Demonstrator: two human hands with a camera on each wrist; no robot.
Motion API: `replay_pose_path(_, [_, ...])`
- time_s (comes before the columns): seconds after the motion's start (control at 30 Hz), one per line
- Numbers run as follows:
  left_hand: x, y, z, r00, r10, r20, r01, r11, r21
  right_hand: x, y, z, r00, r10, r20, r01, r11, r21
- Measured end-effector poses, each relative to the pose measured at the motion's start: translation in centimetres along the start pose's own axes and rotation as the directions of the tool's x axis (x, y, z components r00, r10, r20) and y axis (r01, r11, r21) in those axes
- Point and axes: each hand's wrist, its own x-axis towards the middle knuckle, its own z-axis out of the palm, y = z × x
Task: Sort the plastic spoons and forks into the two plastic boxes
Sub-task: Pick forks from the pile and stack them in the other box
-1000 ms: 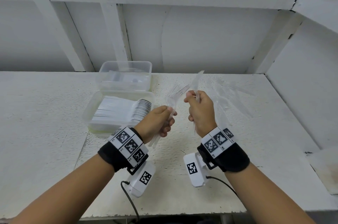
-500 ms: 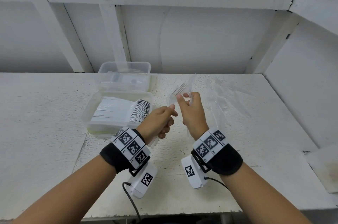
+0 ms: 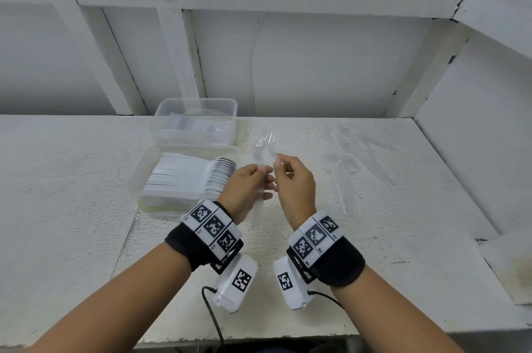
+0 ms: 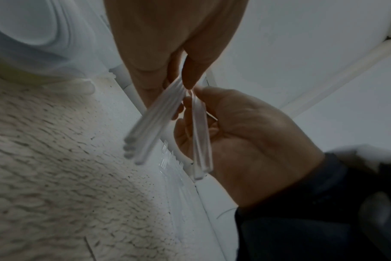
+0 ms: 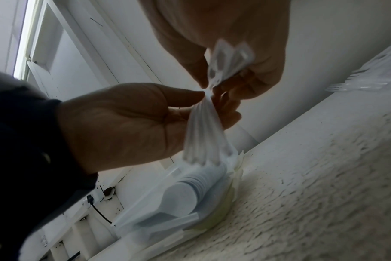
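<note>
My left hand [image 3: 263,172] grips a bundle of clear plastic forks [image 3: 259,145], tines up and handles [image 4: 154,120] sticking out below the fingers. My right hand [image 3: 277,164] pinches a few more clear pieces of cutlery [image 3: 272,151] right beside it, their handles [image 4: 201,141] lying along its palm. The fingertips of both hands almost meet. The near plastic box [image 3: 138,179] holds a tight row of white spoons [image 3: 190,177]. Behind it the far plastic box [image 3: 198,105] has some clear pieces on its bottom. Loose clear forks [image 3: 345,162] lie on the table to the right.
The white table [image 3: 72,194] runs to a wall at the back and a wall on the right [image 3: 475,136]. Its front edge [image 3: 259,338] is just under my forearms. The spoon box [image 5: 185,194] is directly left of the hands.
Both hands have come down a little and closer together. The right hand has carried its cutlery left, up against the left hand's bundle.
</note>
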Motion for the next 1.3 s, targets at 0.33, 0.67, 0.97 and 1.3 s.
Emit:
replay_pose_path(0.33, [-0.2, 0.2, -0.5, 0.999, 0.007, 0.039, -0.004, 0.996, -0.091, -0.5, -0.1, 1.0, 0.997, -0.07, 0.04, 0.073, 0.994, -0.081])
replay_pose_path(0.67, [-0.1, 1.4, -2.0, 0.973, -0.149, 0.178, 0.176, 0.973, -0.147, 0.4, 1.1, 0.6, 0.988, -0.069, 0.138, 0.073, 0.997, -0.025])
replay_pose_path(0.97, [0.2, 2.9, -3.7, 0.968, -0.172, 0.181, 0.124, 0.961, 0.249, 2.5, -1.6, -2.1, 0.885, -0.316, 0.343, 0.408, 0.881, -0.241])
replay_pose_path(1.3, [2.6, 7.8, -7.7, 0.956, -0.192, 0.223, -0.035, 0.678, 0.735, 6.0, -3.7, -0.8, 0.324, -0.697, 0.64, 0.848, -0.086, -0.523])
